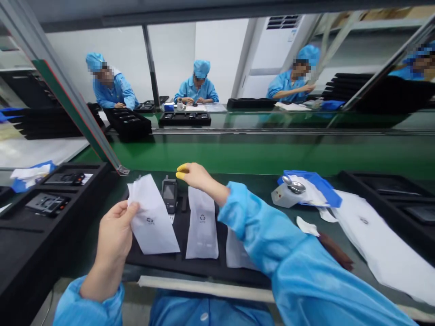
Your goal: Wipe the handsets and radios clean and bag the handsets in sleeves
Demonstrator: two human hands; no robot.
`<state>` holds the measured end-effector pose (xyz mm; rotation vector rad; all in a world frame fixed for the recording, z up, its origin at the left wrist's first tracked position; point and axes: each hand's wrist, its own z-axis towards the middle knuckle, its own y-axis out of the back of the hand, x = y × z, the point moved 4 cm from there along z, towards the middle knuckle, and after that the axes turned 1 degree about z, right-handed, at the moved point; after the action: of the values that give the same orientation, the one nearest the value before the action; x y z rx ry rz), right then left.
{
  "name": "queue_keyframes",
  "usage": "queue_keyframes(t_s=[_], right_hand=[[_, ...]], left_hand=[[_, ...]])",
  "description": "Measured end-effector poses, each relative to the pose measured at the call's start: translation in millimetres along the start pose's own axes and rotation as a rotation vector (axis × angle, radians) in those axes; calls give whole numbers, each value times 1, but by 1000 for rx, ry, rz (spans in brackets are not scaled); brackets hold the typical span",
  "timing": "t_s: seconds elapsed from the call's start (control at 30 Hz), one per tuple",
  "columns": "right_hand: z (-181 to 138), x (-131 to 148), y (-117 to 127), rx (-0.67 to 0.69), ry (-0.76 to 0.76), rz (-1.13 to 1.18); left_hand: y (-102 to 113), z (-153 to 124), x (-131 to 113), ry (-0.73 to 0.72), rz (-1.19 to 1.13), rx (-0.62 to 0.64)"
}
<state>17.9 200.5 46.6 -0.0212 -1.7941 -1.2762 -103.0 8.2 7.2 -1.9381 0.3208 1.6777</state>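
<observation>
My left hand (116,228) is closed, pinching the upper left edge of a white plastic bag (153,226) with a small printed recycling mark. The bag hangs tilted over the left part of a black foam tray (185,204). Just right of it a dark handheld device (169,194) with a screen and a stubby antenna lies in the tray, partly behind the bag. My right hand (197,175), with yellow finger cots on two fingertips, hovers above and right of that device. Its fingertips are slightly apart with nothing visible between them. Below it lies a second white bag (202,228) with something inside.
My right sleeve partly covers another white bag (238,253). To the right stand a white dispenser (288,194), a blue bin (314,183) and a stack of white bags (384,240). Black trays (78,199) hold devices at left. Several co-workers (197,88) sit across the green line.
</observation>
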Motion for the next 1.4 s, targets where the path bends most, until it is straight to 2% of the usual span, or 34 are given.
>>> queue_keyframes(t_s=[0.1, 0.17, 0.27, 0.37, 0.53, 0.7, 0.8, 0.93, 1.07, 1.23, 1.4], right_hand=[[42, 0, -28, 85, -108, -21], [57, -1, -46, 137, -171, -18], [66, -3, -61, 178, -229, 10], [61, -7, -64, 153, -232, 38], [34, -6, -41, -46, -110, 82], [5, 4, 8, -352, 53, 169], [-6, 9, 39, -485, 189, 380], [-23, 22, 66, -495, 382, 766], [-43, 38, 69, -449, 434, 908], [-55, 38, 63, -480, 394, 862], [-61, 27, 70, -539, 383, 744]], left_hand=[[8, 2, 3, 29, 49, 43], [11, 2, 8, 63, 74, 77], [11, 1, 11, 95, 44, 113], [7, 1, 11, 124, -11, 169], [4, 1, 14, 147, -4, 239], [0, -2, 17, 172, 71, 302], [-4, -5, 16, 170, 95, 269], [-15, -11, 15, 173, 127, 272], [-24, -18, 16, 165, 151, 292], [-29, -25, 16, 157, 79, 330], [-29, -28, 18, 147, 9, 336]])
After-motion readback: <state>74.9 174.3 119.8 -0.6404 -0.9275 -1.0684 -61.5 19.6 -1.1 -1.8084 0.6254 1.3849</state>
